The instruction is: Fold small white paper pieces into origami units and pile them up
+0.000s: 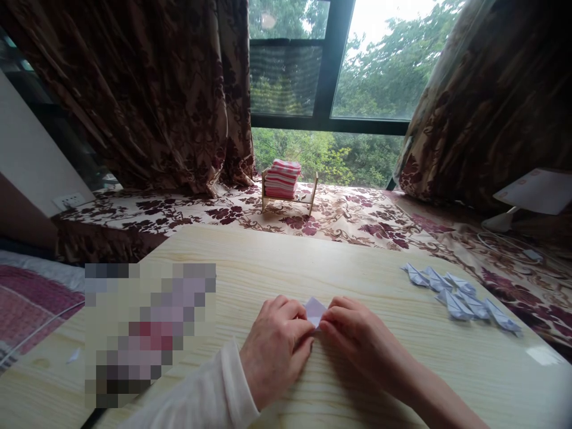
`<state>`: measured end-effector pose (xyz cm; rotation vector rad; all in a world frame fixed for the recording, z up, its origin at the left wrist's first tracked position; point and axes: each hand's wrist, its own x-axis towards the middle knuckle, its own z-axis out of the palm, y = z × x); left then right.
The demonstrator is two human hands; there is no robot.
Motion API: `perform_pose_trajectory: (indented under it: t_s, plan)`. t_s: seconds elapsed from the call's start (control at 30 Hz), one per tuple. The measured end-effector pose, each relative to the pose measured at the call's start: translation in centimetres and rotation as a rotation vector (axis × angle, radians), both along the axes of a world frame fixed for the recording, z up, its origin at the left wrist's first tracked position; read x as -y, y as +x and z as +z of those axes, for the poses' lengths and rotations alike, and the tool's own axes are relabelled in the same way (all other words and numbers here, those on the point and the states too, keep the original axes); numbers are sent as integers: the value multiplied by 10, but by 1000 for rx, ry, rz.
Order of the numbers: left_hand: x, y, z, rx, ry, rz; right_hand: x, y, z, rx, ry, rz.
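A small folded piece of pale paper (314,310) lies on the light wooden table (250,256) between my two hands, one corner pointing away from me. My left hand (279,342), in a white sleeve, pinches its left side with fingers closed. On the right side, my right hand (357,333) presses fingers and thumb together on the paper's edge. The lower part of the paper is hidden under my fingers. Several folded white paper pieces (453,302) with pointed ends sit grouped at the table's right.
A blurred-out object (152,333) lies left on the table, near a small white scrap (72,356). Beyond the table, a little wooden rack (312,196) holds folded pink cloths (282,180) on the patterned window seat. A white lamp (534,190) stands far right.
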<state>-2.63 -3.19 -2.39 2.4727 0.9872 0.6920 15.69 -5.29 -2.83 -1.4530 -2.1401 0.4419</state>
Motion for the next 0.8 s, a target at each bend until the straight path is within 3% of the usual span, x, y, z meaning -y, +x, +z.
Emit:
perform_pose_trajectory:
  t_s: [0.3,0.8]
  plan:
    - [-2,0,-5,21,55,-6,-4,1,2,6,-40,24]
    - [0,0,-6,-44,316,-44,-1,-2,0,25,-59,-50]
